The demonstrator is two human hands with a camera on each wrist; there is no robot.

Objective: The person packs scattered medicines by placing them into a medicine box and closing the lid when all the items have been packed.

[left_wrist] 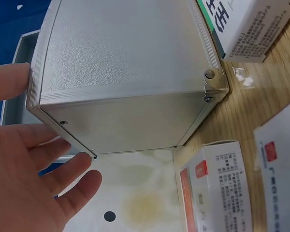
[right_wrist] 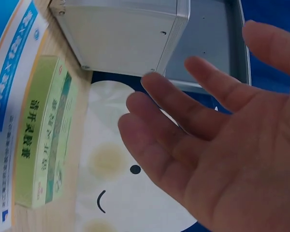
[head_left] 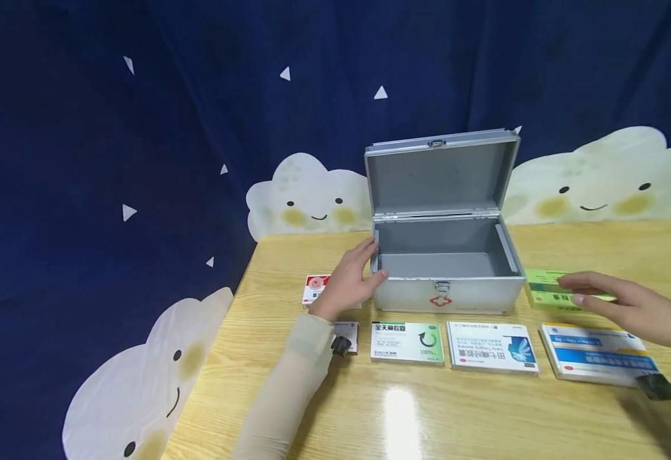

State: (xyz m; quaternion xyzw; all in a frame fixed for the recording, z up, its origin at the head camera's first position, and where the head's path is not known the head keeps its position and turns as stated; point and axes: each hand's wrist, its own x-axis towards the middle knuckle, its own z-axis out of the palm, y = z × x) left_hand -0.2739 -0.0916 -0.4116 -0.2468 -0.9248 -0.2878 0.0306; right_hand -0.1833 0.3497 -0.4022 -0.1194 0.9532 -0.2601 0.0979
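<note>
A silver metal first-aid box (head_left: 444, 296) with a red cross stands on the table, its lid (head_left: 438, 179) raised and its inside bare. My left hand (head_left: 351, 281) is at the box's left rim, thumb by the front corner and fingers along the side; in the left wrist view the fingers (left_wrist: 70, 176) are loosely spread, not wrapped round the rim. To the right of the box, my right hand (head_left: 628, 303) hovers near a green medicine box (head_left: 548, 291), partly covering it in the head view. Its fingers (right_wrist: 176, 130) are extended with nothing held.
Along the front lie a white-green medicine box (head_left: 407, 342), a white-blue one (head_left: 493, 347) and a larger blue-white one (head_left: 596, 354). A red-white box (head_left: 315, 287) and another white box (head_left: 346, 333) are partly hidden by my left arm. A dark blue curtain (head_left: 312, 115) hangs behind the table.
</note>
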